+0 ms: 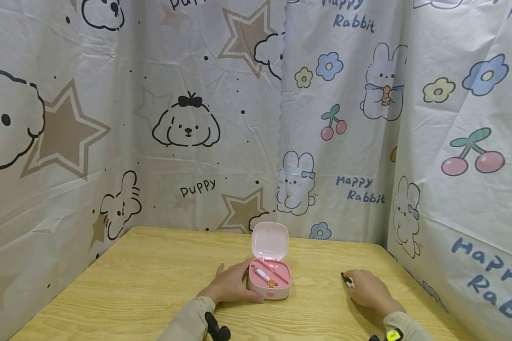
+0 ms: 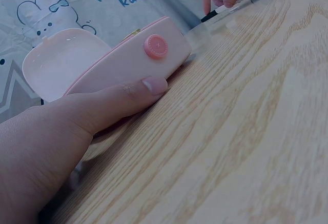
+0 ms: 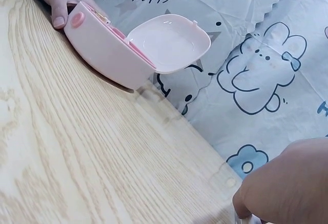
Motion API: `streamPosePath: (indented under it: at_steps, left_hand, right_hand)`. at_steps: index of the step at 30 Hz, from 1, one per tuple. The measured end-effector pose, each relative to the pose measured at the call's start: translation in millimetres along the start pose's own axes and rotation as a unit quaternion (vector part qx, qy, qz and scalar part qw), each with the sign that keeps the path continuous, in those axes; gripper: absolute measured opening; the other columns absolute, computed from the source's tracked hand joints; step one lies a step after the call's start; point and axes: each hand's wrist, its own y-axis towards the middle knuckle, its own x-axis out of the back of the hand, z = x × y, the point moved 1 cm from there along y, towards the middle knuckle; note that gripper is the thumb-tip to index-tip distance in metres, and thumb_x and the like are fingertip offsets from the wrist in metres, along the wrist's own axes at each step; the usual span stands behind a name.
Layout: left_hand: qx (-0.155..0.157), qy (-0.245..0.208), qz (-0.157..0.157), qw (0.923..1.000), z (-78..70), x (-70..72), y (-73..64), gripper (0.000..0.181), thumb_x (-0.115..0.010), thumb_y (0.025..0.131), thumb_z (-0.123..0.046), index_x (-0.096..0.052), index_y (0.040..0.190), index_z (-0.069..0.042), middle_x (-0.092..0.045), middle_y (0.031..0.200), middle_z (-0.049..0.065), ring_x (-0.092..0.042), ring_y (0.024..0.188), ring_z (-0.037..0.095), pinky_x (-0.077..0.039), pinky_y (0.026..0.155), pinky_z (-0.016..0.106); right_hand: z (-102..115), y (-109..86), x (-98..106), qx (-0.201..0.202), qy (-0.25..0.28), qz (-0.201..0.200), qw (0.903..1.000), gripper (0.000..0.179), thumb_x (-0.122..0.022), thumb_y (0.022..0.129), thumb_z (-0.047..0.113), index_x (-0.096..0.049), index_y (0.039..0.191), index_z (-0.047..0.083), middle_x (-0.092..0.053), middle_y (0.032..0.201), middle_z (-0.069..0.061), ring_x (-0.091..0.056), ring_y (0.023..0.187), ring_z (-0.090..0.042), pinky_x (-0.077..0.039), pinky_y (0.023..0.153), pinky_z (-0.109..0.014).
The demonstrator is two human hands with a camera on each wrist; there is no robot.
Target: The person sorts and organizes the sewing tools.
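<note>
A small pink box (image 1: 269,293) stands on the table with its pale lid (image 1: 270,240) raised. Round its left side is my left hand (image 1: 229,285), thumb along the front near the round pink button (image 2: 156,46) and the other fingers partly hidden. Inside the box, by a divider, lies a slim white item (image 1: 262,274) with an orange end; its kind is unclear. Off to the right, my right hand (image 1: 369,290) pinches a slim black-and-white item (image 1: 347,279) at the table surface. Most of that item is hidden by the fingers.
The light wooden table (image 1: 162,265) extends around the box. Printed curtains (image 1: 187,166) with puppies, rabbits and flowers hang along the back and both sides. Dark straps with mounts sit on both wrists.
</note>
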Motion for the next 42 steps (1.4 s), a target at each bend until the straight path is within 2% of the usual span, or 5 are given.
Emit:
streamPosePath:
  at_steps: [6,13,20,30,42]
  left_hand:
    - [-0.008,0.004,-0.005,0.9999,-1.6,2.4,-1.6,0.112,-0.083,0.065,-0.076,-0.044,0.158,-0.028,-0.052,0.153,-0.005,-0.045,0.142,0.025,-0.005,0.107,0.083]
    - [-0.018,0.006,-0.004,0.9998,1.2,0.7,-1.4,0.114,-0.082,0.064,-0.078,-0.042,0.159,-0.028,-0.052,0.152,-0.006,-0.048,0.140,0.026,-0.005,0.109,0.081]
    - [-0.009,0.005,-0.007,0.9999,1.2,-1.0,-1.8,0.114,-0.082,0.064,-0.077,-0.043,0.159,-0.025,-0.052,0.153,-0.003,-0.047,0.141,0.027,-0.006,0.109,0.081]
    - [-0.008,0.007,-0.004,0.9999,0.1,0.1,-2.1,0.113,-0.082,0.065,-0.077,-0.043,0.159,-0.026,-0.052,0.153,-0.003,-0.046,0.141,0.026,-0.006,0.108,0.082]
    - [-0.018,0.004,-0.005,0.9998,0.4,0.9,-2.7,0.115,-0.081,0.063,-0.078,-0.043,0.158,-0.026,-0.053,0.152,-0.004,-0.048,0.140,0.028,-0.005,0.109,0.081]
  right_hand:
    - [5,0.8,6,0.003,0.004,-0.007,1.0000,0.035,-0.068,0.086,0.001,-0.073,0.121,0.003,-0.070,0.119,-0.020,-0.064,0.112,-0.045,-0.053,0.085,-0.065]
    - [10,-0.8,9,0.006,0.005,-0.017,0.9998,0.036,-0.069,0.084,0.000,-0.074,0.119,0.004,-0.071,0.118,-0.020,-0.065,0.110,-0.044,-0.053,0.084,-0.064]
    - [16,1.4,11,0.007,0.008,-0.025,0.9996,0.037,-0.069,0.084,0.000,-0.074,0.120,0.004,-0.070,0.120,-0.020,-0.064,0.113,-0.043,-0.054,0.085,-0.063]
    - [26,7.9,16,0.004,0.004,-0.015,0.9999,0.038,-0.070,0.083,0.001,-0.074,0.120,0.003,-0.071,0.115,-0.017,-0.066,0.107,-0.039,-0.055,0.081,-0.059]
    - [48,11.6,24,0.035,-0.002,-0.041,0.9985,0.037,-0.071,0.083,0.002,-0.075,0.119,0.005,-0.072,0.112,-0.014,-0.068,0.103,-0.037,-0.057,0.076,-0.055]
